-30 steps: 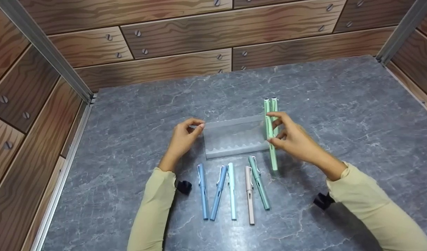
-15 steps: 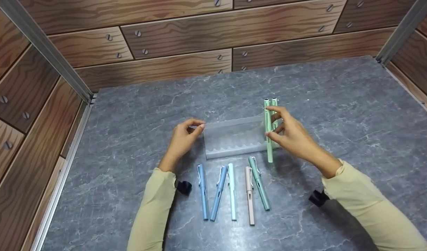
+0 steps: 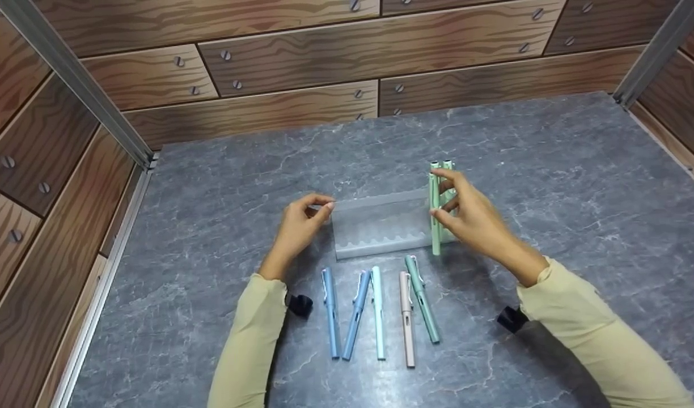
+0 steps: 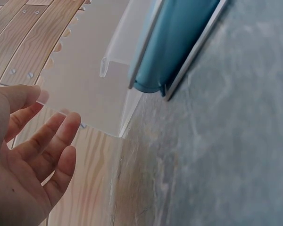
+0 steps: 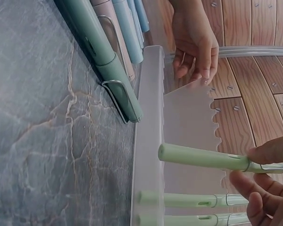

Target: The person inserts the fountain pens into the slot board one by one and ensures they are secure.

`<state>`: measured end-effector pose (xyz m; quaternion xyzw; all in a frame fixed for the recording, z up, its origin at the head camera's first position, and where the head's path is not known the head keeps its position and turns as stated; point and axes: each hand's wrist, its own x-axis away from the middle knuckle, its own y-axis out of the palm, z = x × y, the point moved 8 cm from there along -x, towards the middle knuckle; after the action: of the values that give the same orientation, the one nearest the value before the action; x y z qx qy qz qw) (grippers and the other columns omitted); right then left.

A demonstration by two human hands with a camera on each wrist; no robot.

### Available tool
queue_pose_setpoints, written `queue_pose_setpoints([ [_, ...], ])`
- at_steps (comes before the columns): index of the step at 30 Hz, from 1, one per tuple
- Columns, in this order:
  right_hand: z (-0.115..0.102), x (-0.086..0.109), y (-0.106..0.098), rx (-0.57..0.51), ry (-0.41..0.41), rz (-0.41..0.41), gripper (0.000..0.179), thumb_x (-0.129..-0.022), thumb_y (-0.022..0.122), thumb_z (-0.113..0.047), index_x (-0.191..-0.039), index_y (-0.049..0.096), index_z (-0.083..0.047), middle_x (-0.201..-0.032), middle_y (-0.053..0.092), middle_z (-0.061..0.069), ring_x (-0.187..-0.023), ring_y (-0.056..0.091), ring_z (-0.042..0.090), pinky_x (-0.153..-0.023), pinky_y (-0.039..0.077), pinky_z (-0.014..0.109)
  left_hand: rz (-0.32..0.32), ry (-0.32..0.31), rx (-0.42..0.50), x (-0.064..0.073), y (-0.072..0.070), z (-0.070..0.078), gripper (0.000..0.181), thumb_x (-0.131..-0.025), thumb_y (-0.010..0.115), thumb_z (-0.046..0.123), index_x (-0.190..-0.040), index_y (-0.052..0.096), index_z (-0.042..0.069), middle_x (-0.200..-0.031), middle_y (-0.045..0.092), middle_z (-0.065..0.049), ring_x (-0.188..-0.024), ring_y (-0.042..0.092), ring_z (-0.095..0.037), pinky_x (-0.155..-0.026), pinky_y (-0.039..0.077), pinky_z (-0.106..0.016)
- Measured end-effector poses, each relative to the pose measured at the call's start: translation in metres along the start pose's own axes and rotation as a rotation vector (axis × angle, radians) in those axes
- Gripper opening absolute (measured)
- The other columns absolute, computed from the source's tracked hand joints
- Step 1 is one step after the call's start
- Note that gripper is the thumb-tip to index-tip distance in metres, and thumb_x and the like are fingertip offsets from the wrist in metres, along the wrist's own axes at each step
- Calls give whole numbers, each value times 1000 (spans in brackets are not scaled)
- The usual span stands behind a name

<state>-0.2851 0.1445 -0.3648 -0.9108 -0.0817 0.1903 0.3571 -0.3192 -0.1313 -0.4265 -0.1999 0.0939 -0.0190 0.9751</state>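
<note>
A frosted clear pen holder with scalloped notches stands in the middle of the table. My left hand pinches its left back corner between thumb and index finger, the other fingers loose in the left wrist view. A light green pen is pinched by its cap end in my right hand, slanting above the right part of the holder. In the right wrist view two more light green pens lie side by side in the holder, below the held pen. My right fingers partly hide them in the head view.
In front of the holder lie two blue pens, a pale aqua pen, a greyish-pink pen and a dark green pen. Wood-patterned panels bound the grey marbled table behind and at the sides.
My right hand has moved the light green pen back and slightly left, so its lower end now sits over the holder's front edge. My left hand has kept its place on the corner.
</note>
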Motion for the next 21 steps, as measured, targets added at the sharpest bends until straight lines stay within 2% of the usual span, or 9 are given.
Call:
queue_pose_setpoints([
  [5, 0, -2, -1, -6, -9, 34, 65, -85, 68, 3, -142, 38, -9, -115, 58, 19, -81, 67, 28, -59, 50, 21, -4, -5, -1, 0, 0, 0, 19, -93, 64, 18, -105, 71, 6, -102, 69, -12, -81, 67, -35, -60, 46, -19],
  [12, -1, -4, -1, 38, -46, 103, 65, -85, 69, 1, -142, 39, -10, -114, 59, 17, -81, 67, 27, -58, 50, 22, 4, 14, -3, 0, 0, 1, 17, -93, 65, 17, -104, 72, 6, -100, 70, -12, -79, 68, -34, -60, 47, -19],
  [17, 1, -5, -2, 56, -53, 164, 64, -85, 70, 0, -141, 40, -11, -114, 60, 16, -81, 68, 28, -57, 52, 30, 23, 41, -10, 1, -1, 3, 15, -92, 65, 16, -101, 72, 6, -97, 70, -11, -75, 67, -29, -59, 47, -20],
  [21, 2, -6, -3, 53, -51, 203, 65, -83, 72, 0, -140, 41, -10, -113, 61, 17, -82, 69, 29, -60, 54, 39, 14, 35, -3, 0, 0, 3, 17, -93, 64, 15, -102, 72, 4, -100, 70, -13, -77, 67, -31, -60, 46, -19],
])
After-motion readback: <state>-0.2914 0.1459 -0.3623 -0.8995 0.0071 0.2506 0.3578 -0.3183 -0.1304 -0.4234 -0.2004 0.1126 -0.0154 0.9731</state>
